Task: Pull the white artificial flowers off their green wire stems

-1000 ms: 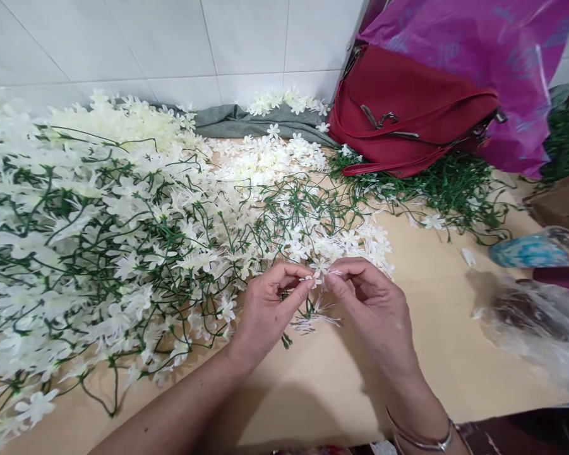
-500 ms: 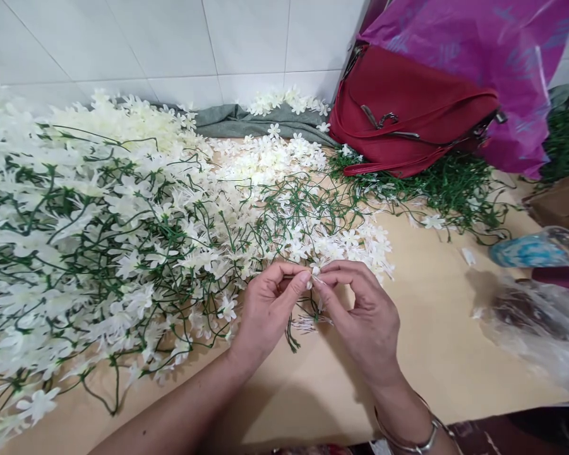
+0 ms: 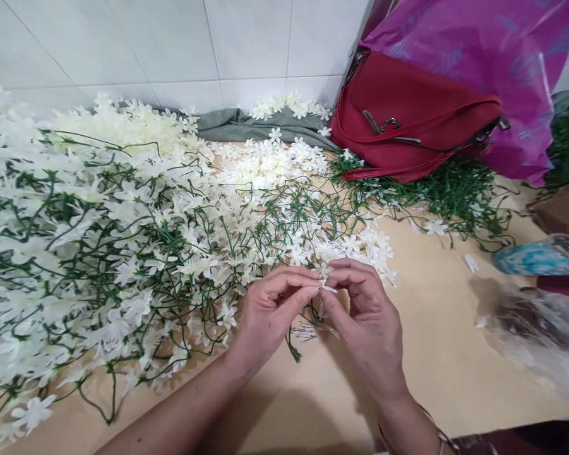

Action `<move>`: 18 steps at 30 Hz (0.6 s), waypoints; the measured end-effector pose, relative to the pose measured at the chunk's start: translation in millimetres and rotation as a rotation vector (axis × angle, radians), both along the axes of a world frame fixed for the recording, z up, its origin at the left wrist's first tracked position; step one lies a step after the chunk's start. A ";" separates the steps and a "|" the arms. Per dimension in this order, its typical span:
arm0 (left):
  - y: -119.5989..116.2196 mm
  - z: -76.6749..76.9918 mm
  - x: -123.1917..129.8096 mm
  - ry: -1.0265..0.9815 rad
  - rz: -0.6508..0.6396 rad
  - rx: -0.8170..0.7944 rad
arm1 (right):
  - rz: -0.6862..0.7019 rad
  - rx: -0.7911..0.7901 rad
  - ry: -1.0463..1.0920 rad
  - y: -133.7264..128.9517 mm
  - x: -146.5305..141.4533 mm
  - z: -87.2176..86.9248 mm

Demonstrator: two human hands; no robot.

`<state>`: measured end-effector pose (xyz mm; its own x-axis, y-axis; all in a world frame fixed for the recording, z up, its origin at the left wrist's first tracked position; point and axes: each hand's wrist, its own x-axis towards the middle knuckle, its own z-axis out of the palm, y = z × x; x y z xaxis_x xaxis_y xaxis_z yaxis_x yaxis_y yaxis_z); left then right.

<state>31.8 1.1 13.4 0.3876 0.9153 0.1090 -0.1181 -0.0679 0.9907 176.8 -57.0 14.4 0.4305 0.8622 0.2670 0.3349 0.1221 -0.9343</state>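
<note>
Presently, left hand (image 3: 269, 309) and right hand (image 3: 373, 316) pinch white flower (image 3: 323, 273), petals newly visible (red bag (image 3: 412, 107) near tabletop's (image 3: 440, 341) far edge).

White flower (image 3: 323, 273) partly hidden between left hand (image 3: 272, 309) and right hand (image 3: 372, 316), purple bag (image 3: 525, 82) cut off by top edge.

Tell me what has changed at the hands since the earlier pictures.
The left hand and right hand have brought their fingertips closer together than at first, at the small white flower piece. The green stem end below them has shifted slightly rightward and nearer the person. The red bag and flower pile stayed put.
</note>
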 end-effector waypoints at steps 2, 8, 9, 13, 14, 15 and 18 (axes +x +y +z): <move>0.9 1.6 -1.1 0.017 -0.012 0.069 | 0.051 0.006 0.049 -0.7 2.2 -0.1; -2.5 4.2 -2.8 0.050 -0.040 0.174 | 0.027 0.086 -0.165 -4.7 4.7 -0.2; -3.6 4.2 -2.7 0.039 -0.033 0.169 | 0.008 0.116 -0.198 -5.3 4.0 0.1; -6.5 2.2 -1.7 0.035 0.012 0.176 | -0.004 0.176 -0.173 -6.0 1.3 1.4; -6.9 1.4 -1.5 0.044 0.019 0.193 | 0.008 0.182 -0.139 -5.9 1.1 1.4; -7.2 0.7 -1.3 0.054 0.022 0.208 | 0.023 0.188 -0.105 -5.7 1.1 1.3; -7.6 -0.5 -1.1 0.066 0.040 0.201 | 0.061 0.195 -0.036 -5.2 2.0 -0.4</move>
